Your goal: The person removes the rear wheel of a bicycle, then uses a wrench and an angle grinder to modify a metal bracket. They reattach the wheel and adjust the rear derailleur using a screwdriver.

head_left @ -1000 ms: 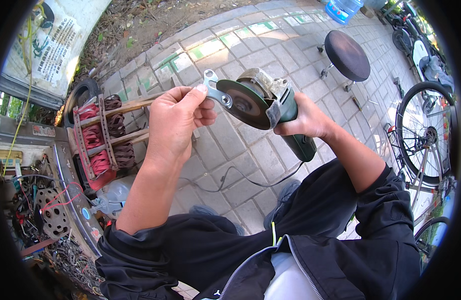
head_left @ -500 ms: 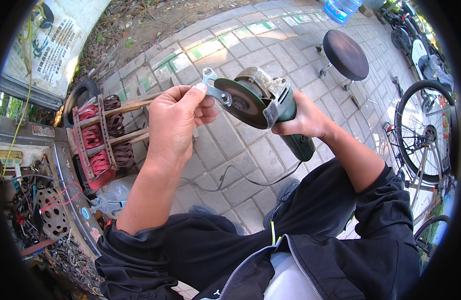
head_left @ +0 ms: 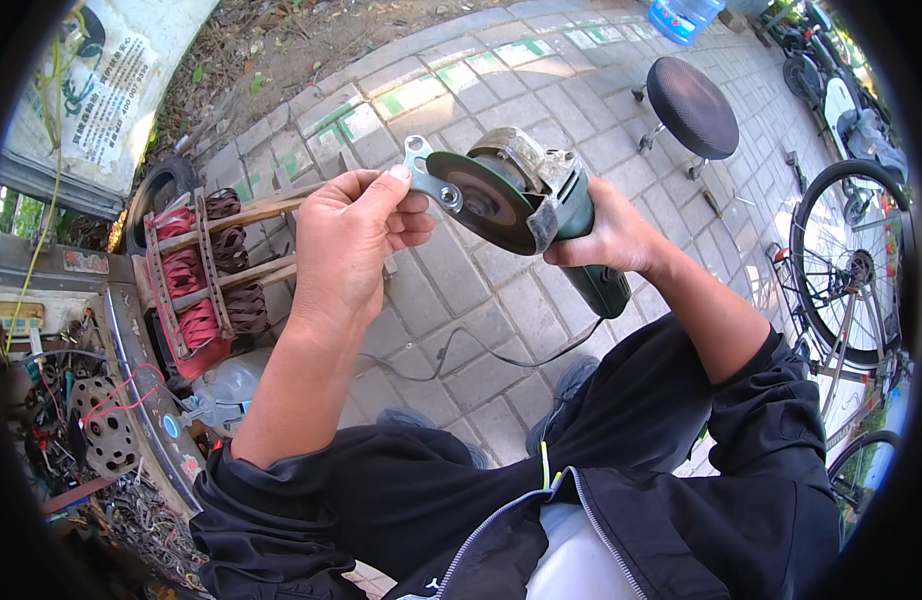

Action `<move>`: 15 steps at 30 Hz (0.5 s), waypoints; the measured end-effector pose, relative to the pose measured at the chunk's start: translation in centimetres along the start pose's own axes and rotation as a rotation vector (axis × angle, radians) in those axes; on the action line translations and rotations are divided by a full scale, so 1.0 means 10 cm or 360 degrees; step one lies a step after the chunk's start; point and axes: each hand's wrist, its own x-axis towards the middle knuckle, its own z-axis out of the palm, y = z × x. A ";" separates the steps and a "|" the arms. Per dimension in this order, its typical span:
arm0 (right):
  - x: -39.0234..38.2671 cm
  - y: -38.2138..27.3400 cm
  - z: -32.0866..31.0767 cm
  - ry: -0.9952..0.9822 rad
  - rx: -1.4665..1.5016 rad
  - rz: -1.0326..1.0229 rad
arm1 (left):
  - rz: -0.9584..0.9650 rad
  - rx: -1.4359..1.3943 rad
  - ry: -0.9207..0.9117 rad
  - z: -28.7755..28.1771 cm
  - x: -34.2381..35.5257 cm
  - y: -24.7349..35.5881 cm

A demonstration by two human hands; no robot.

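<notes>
Clearly, the small silver metal piece (head_left: 430,184) sits at the fingertips of the left hand (head_left: 349,228), pinched between the thumb and a bent index finger, the other fingers curled loosely below. It projects beyond the thumb toward the right, one ringed end up and away from the body, the other lower and overlapping the left edge of the dark cutting disc (head_left: 484,204); whether metal and disc touch, I cannot tell. That disc belongs to a green angle grinder (head_left: 575,218), whose body is wrapped by the right hand (head_left: 618,236), closed around it from the right. Below, a black cord (head_left: 501,360) trails over the grey paving (head_left: 466,295). Farther out stand a round dark stool (head_left: 693,107) and, at right, a bicycle wheel (head_left: 861,266).
</notes>
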 end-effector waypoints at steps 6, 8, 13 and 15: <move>0.01 -0.03 0.04 0.0076 -0.0009 -0.0078 | 0.0006 0.0000 0.0026 0.00 -0.01 0.02; 0.01 -0.01 0.03 0.0069 -0.0012 -0.0068 | 0.0010 -0.0013 0.0027 0.02 0.00 0.01; 0.02 0.00 0.02 0.0062 0.0014 -0.0062 | 0.0005 -0.0021 0.0024 0.02 0.02 -0.01; 0.01 0.02 0.02 0.0071 0.0036 -0.0059 | -0.0002 0.0002 0.0007 0.01 0.02 -0.01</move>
